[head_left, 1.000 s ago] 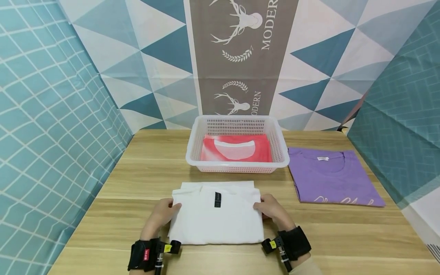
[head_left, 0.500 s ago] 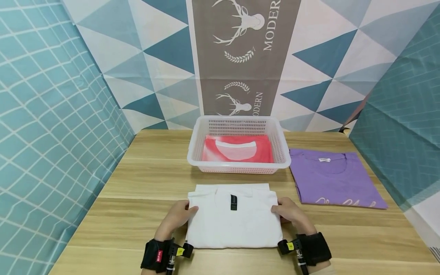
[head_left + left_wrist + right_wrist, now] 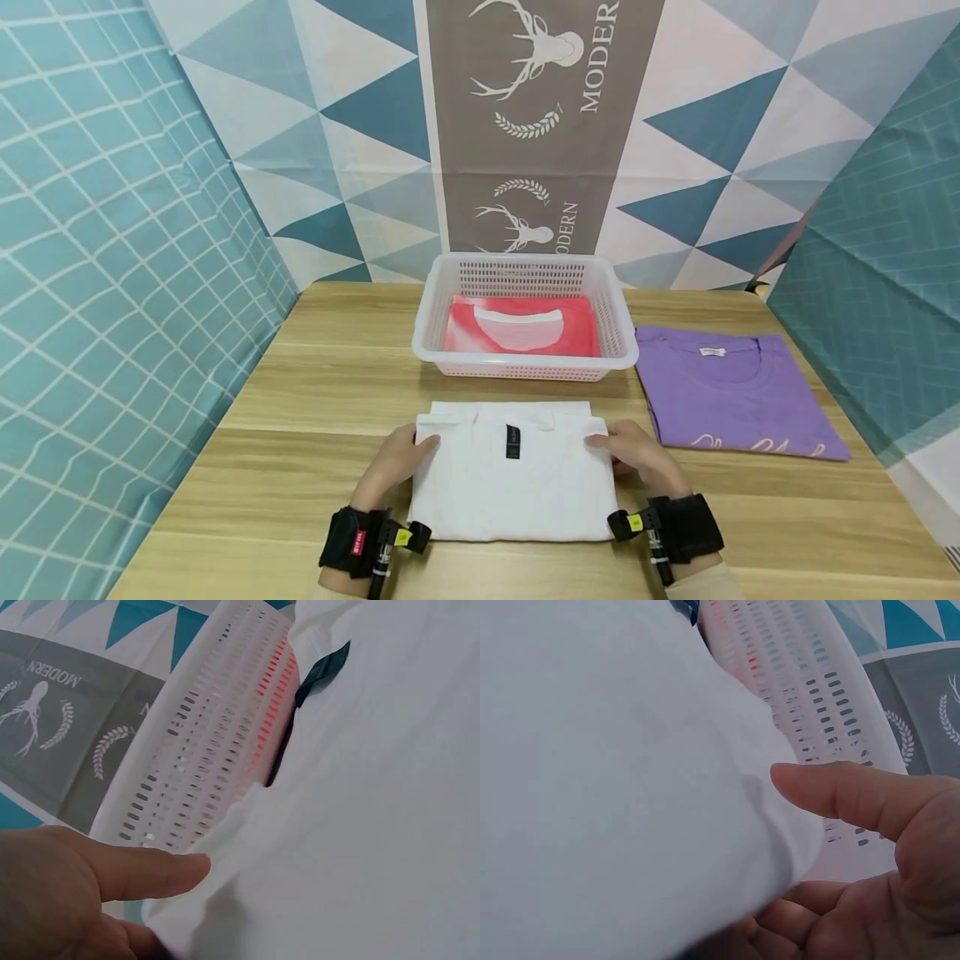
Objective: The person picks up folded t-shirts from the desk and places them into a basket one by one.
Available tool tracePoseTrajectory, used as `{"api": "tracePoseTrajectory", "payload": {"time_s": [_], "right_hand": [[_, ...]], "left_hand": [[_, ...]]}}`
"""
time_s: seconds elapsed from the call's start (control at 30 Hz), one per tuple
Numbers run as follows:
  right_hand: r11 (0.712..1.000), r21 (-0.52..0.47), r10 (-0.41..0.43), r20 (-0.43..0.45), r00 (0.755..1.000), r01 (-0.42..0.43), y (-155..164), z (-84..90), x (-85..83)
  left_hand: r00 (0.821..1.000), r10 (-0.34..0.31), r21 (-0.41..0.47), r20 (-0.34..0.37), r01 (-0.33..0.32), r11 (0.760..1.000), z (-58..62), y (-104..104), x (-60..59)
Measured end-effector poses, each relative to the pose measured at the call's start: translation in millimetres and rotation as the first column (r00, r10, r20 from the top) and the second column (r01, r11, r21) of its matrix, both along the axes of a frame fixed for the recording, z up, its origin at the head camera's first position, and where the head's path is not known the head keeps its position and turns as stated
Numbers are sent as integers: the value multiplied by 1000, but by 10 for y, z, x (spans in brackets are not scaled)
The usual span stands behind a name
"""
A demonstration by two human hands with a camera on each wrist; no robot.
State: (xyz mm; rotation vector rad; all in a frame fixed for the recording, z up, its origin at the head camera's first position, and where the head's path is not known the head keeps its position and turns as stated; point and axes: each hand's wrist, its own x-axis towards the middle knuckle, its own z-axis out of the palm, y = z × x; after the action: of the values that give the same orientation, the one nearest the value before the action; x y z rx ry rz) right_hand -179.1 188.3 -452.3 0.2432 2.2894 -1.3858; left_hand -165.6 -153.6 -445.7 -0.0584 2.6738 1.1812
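We held the folded white T-shirt [image 3: 513, 482] on the wooden table [image 3: 300, 467], left hand [image 3: 393, 467] and right hand [image 3: 641, 458] pinching its side edges, thumbs on top. Bare table separated it from the white basket [image 3: 622, 346].

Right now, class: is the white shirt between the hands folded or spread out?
Folded. The white shirt is a compact rectangle with layered edges at its far side, gripped by the left hand and right hand.

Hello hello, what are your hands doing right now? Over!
Left hand and right hand grip the folded white shirt by its sides. White basket just beyond, red shirt inside. Nothing between.
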Motion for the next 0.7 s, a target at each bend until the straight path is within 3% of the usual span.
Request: {"api": "tracePoseTrajectory", "payload": {"time_s": [0.17,0.4,0.7], "right_hand": [[1000,-25,-20,-27,999,20,-67,-74,-36],[999,-15,-51,-43,998,50,-125,-119,-42],[997,-16,-80,-70,994,79,-132,-121,4]], "left_hand": [[999,0,13,-52,0,1000,-62,54,-70],[998,18,150,-62,-8,989,-138,111,-97],[995,51,112,-91,-41,993,-171,92,-69]]}}
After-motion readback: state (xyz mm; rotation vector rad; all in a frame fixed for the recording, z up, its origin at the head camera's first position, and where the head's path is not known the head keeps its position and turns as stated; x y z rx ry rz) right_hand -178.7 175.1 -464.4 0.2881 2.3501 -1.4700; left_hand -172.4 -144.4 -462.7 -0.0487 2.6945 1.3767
